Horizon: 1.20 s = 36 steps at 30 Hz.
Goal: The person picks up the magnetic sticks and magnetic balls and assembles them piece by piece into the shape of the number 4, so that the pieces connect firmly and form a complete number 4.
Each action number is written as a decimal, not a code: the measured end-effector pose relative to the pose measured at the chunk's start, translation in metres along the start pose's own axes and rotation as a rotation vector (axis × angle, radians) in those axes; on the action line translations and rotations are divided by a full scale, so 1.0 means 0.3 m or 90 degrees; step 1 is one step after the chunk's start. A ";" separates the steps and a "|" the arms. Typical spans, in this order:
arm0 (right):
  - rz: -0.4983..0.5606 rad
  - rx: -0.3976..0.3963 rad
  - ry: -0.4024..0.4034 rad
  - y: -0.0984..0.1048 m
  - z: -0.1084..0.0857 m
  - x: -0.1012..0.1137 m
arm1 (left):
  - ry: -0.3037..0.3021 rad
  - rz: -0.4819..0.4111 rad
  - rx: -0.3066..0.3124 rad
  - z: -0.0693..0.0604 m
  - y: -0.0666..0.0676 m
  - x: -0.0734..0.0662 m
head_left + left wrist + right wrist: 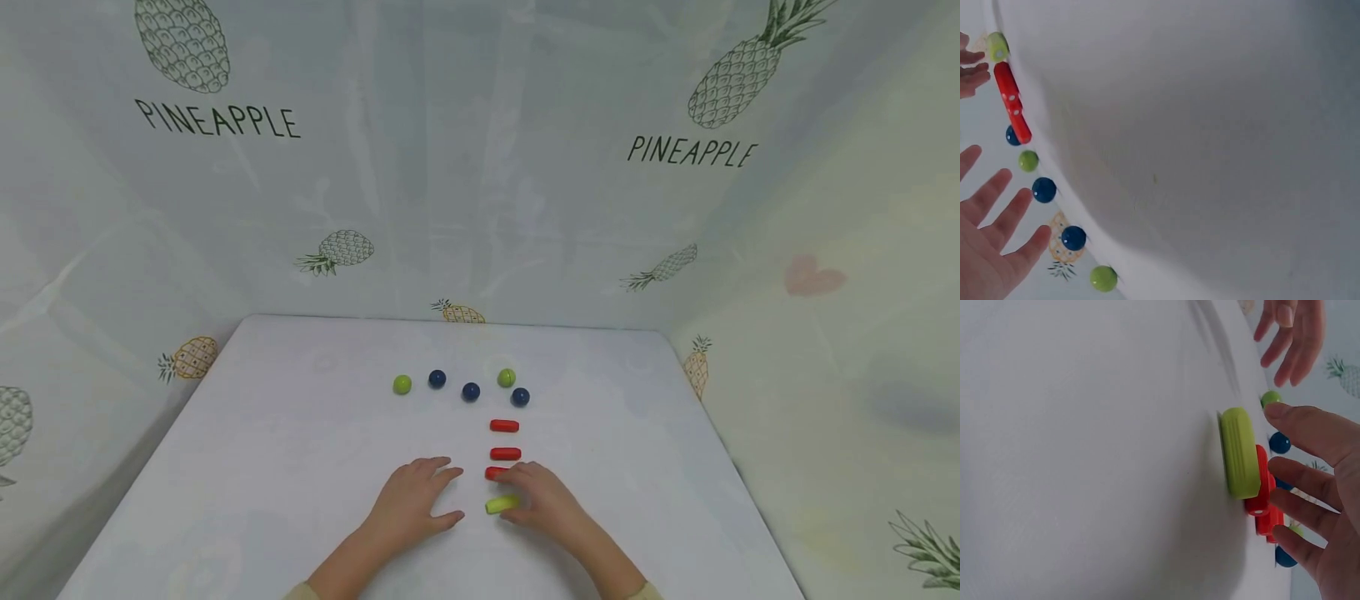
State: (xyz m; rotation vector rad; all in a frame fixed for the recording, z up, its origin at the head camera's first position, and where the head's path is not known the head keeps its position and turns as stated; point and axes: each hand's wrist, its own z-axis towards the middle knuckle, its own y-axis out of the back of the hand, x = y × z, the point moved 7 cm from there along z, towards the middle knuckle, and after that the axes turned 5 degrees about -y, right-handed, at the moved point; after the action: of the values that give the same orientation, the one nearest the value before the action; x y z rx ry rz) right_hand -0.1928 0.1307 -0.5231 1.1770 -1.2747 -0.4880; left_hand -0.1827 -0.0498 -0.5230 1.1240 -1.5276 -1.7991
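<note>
My left hand [415,498] hovers over the white table with its fingers spread and holds nothing. My right hand [546,500] is beside a yellow-green stick [501,504], its thumb and fingers apart around the near side. In the right wrist view a gap shows between the fingertips and the ribbed yellow-green stick [1240,453]. Three red sticks [506,454] lie in a column beyond it, the closest partly hidden by the right fingers. In the left wrist view the left hand [991,250] appears with its fingers straight.
Farther back, two green balls [402,384] and three dark blue balls [471,392] lie in a loose row. A curtain printed with pineapples [346,248] hangs behind and beside the white table [300,417].
</note>
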 end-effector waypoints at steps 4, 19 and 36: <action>-0.007 0.017 -0.006 -0.019 0.007 0.003 | -0.006 -0.006 0.009 0.002 -0.006 -0.014; -0.016 0.029 0.003 -0.062 0.035 0.001 | -0.009 -0.014 0.055 0.001 -0.031 -0.027; 0.047 0.033 -0.002 -0.067 0.059 0.002 | 0.002 -0.023 0.047 -0.007 -0.040 0.005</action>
State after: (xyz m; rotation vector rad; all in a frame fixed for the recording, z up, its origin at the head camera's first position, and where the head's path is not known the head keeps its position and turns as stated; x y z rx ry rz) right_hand -0.2026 0.1154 -0.5426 1.1677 -1.3360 -0.4045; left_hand -0.1801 -0.0494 -0.5351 1.1958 -1.5937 -1.7765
